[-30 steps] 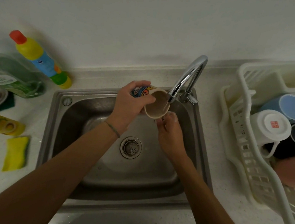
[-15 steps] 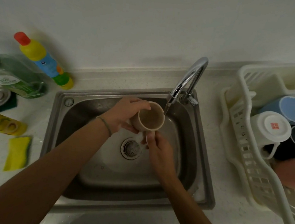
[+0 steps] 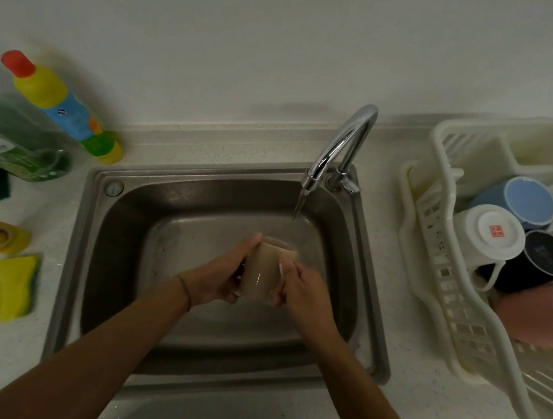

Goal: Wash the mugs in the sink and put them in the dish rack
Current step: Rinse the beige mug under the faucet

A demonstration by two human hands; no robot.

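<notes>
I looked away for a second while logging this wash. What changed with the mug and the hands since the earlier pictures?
The beige mug came down from the faucet spout, lower in the sink. It now lies between both hands; the right hand took hold of its side and the left hand kept its grip. Water still runs. The four mugs in the dish rack stayed put.

- both hands, left hand point(image 3: 217, 280) and right hand point(image 3: 305, 293), hold a beige mug point(image 3: 263, 271) over the steel sink point(image 3: 90, 257)
- water runs from the chrome faucet point(image 3: 340, 147)
- four mugs lie in the white dish rack point(image 3: 434, 261)
- a yellow sponge point(image 3: 11, 287) lies on the counter, left
</notes>
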